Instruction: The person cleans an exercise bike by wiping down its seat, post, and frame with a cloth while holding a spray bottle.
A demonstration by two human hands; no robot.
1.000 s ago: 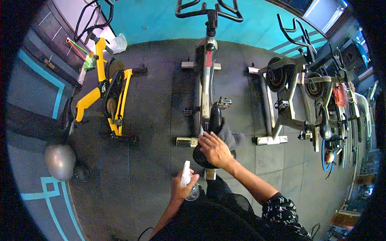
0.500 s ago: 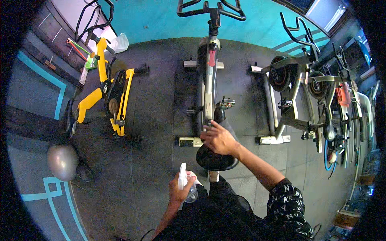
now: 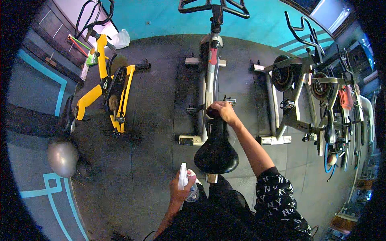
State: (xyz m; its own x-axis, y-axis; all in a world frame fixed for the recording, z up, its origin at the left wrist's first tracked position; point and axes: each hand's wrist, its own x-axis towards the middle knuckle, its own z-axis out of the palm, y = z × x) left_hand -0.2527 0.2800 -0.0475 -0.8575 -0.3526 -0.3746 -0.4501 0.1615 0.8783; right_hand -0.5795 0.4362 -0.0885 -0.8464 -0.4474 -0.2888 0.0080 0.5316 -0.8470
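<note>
Gripping a spray bottle (image 3: 184, 180) in my left hand (image 3: 179, 192); my right hand (image 3: 223, 111) clasps the black saddle's (image 3: 217, 148) nose.

Even, moderately bright indoor light is falling across the dark floor (image 3: 152, 120), with daylight glaring through a window (image 3: 321, 10) at upper right. Shadows are lying soft and short beneath the exercise bikes. Fisheye distortion is bending straight lines toward a black circular rim, and edge detail is smearing while the centre is staying sharp.
</note>
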